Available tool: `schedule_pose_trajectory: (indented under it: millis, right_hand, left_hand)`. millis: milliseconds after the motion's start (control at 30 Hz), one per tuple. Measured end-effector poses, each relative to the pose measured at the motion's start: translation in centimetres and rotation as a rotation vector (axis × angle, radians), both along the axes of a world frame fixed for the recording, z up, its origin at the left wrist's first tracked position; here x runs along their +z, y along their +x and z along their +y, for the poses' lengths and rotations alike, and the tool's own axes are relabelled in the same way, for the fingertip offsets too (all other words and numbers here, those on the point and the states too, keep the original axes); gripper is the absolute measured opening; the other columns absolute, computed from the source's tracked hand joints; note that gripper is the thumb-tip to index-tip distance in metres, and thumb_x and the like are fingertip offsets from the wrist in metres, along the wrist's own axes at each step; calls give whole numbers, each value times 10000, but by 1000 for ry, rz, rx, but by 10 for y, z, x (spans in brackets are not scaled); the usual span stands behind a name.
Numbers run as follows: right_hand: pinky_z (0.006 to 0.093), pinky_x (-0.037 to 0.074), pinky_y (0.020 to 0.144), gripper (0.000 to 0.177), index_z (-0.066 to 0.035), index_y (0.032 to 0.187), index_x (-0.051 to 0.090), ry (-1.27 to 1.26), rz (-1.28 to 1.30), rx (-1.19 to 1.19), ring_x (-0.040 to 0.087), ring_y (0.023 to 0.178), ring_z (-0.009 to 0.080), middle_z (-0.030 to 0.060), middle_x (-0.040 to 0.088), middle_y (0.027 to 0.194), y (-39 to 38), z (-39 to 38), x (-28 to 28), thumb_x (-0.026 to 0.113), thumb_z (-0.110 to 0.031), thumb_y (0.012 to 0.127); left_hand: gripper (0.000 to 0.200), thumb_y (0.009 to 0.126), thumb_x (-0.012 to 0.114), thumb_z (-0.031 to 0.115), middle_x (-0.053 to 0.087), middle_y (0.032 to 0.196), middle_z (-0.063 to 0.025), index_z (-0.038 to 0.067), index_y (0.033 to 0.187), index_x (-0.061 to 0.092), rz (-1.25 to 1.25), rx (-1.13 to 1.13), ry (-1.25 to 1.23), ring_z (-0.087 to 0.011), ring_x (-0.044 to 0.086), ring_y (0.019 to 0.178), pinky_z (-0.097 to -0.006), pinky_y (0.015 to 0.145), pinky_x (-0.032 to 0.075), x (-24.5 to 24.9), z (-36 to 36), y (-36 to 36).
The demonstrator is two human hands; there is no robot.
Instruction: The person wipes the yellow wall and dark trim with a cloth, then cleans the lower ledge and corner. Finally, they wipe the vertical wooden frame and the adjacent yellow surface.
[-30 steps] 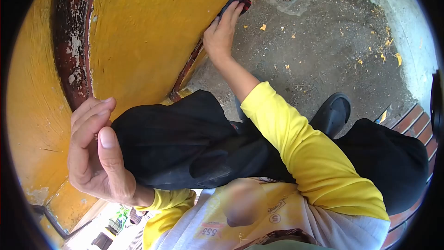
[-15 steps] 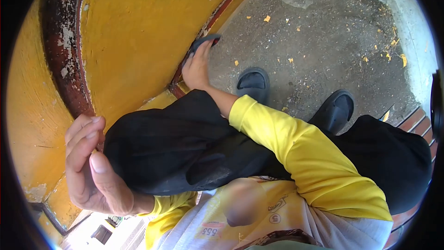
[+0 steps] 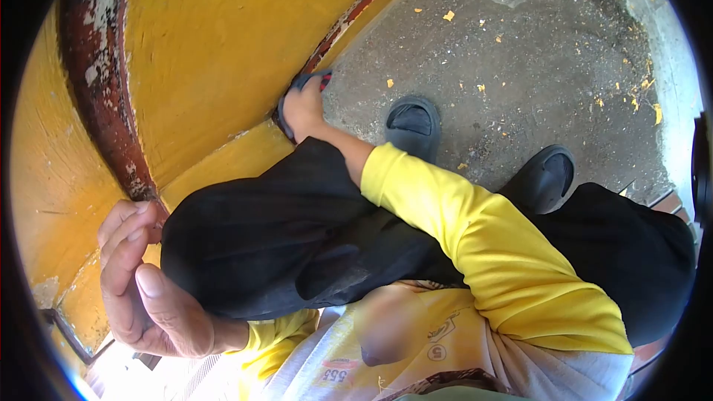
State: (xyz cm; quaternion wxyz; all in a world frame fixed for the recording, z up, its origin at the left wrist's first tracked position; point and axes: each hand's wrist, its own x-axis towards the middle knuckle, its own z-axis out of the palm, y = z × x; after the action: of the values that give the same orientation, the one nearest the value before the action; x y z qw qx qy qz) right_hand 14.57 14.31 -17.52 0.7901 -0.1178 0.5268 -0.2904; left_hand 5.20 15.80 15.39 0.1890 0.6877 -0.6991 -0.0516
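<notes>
Two hands logged in the head view. Our right hand (image 3: 301, 110) is closed over a small dark pad with a red edge (image 3: 316, 78), pressing it against the dark red painted stripe (image 3: 368, 4) where the yellow plastered wall (image 3: 223, 44) meets the gritty grey concrete floor (image 3: 520, 52). Our left hand (image 3: 137, 293) is loosely curled, half open, holding nothing, its fingertips beside the peeling red-brown band (image 3: 96, 89). We note one black rubber slipper (image 3: 411, 122) near the pad.

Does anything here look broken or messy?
Yes. The dark red band on the yellow wall is peeling, with white patches showing through. Yellow flakes lie scattered over the ground. The right hand presses a dark pad on the lower red stripe, which also looks chipped.
</notes>
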Motion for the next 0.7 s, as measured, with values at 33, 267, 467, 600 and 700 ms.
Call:
schedule_pose_trajectory:
  millis: [33,267,467,600,700]
  right_hand:
    - [426,197,1199,644,217,1403,188,28,-19,-104,266,1406,498,432,251,1474,-17,-14,10,439,-56,877]
    - [430,63,1234,692,218,1443,41,-271,195,-385,47,1487,454,405,51,1548,-89,-102,10,388,-26,897]
    - [419,70,1230,706,238,1429,81,-409,424,-267,104,1464,488,427,108,1525,-54,-61,11,415,-37,871]
    - [465,70,1227,733,253,1411,42,-382,276,-59,66,1447,539,470,47,1498,-10,-6,4,428,-13,848]
    - [433,105,1228,760,240,1420,41,-253,26,40,92,1453,522,460,62,1506,5,25,4,449,-34,840]
  left_hand:
    - [290,1010,487,173,690,1091,-199,-55,1081,652,3,-17,-6,-285,593,1007,-390,885,439,0,0,0]
    - [292,1006,469,162,689,1096,-209,-47,1094,653,11,-42,-30,-302,596,1021,-384,848,447,1,4,2]
    - [290,1005,469,161,688,1098,-211,-43,1097,654,11,-57,-12,-299,593,1016,-394,860,443,6,5,5]
    - [290,1006,482,174,689,1095,-207,-40,1098,655,12,-51,-11,-293,589,1005,-403,887,440,5,5,4]
    - [290,1008,493,185,690,1095,-203,-39,1097,654,3,-44,-1,-290,586,1003,-407,903,438,6,5,3]
